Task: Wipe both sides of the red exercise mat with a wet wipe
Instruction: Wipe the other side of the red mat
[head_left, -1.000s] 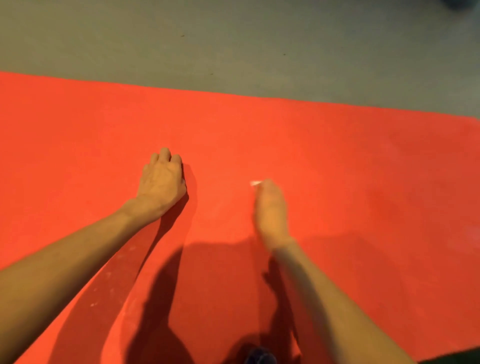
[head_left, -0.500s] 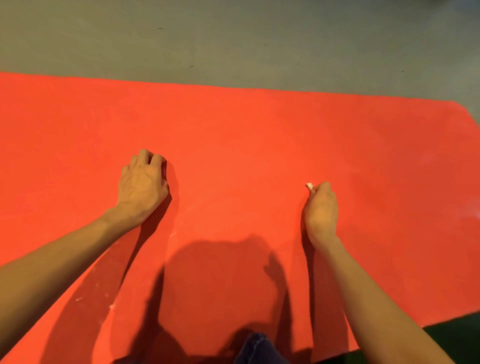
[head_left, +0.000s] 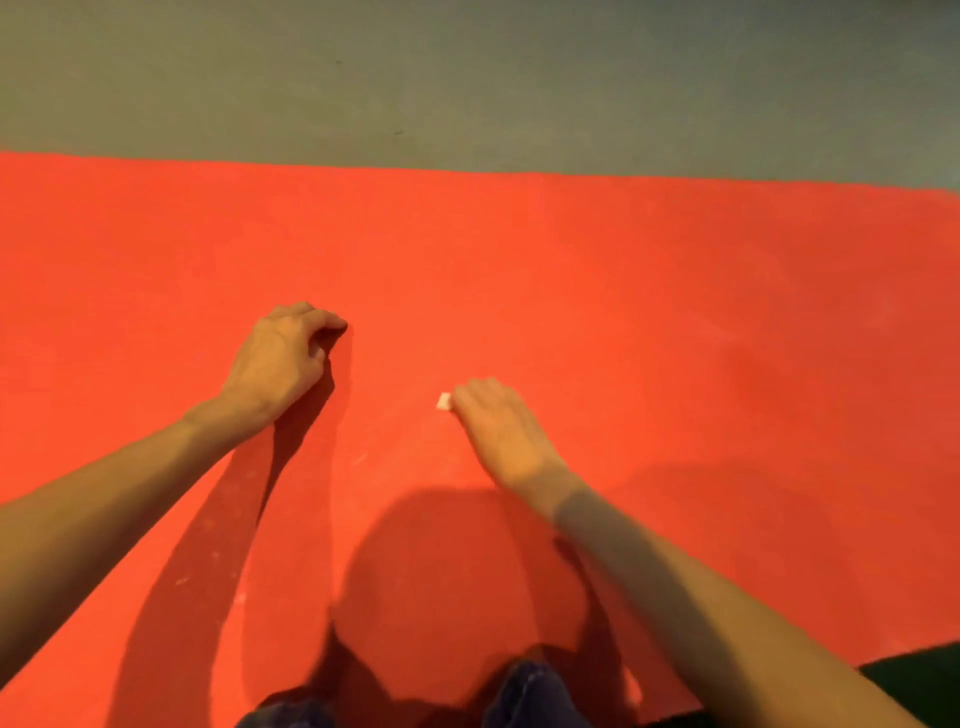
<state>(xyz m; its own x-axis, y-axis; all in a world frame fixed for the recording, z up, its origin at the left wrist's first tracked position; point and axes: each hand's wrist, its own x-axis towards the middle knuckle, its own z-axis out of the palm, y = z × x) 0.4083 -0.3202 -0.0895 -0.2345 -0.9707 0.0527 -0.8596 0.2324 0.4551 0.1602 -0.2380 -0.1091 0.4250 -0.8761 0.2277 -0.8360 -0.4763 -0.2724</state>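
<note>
A red mat (head_left: 623, 312) lies flat on a grey floor (head_left: 467, 78), filling most of the view; a person kneels at its near edge. The left hand (head_left: 280, 358) rests on the mat, fingers curled under, holding nothing; the right hand (head_left: 498, 426), fingers pressed together, grips a wet wipe (head_left: 443, 401) against the mat (only a white corner shows). It is best wiped in overlapping strokes with even pressure; the left hand should brace so the mat cannot slide.

Left hand (head_left: 283, 358) and right hand (head_left: 501, 428), both extended forward and low.
Left rests on curled fingers; right lies palm-down, pinching a white wipe (head_left: 443, 401).
</note>
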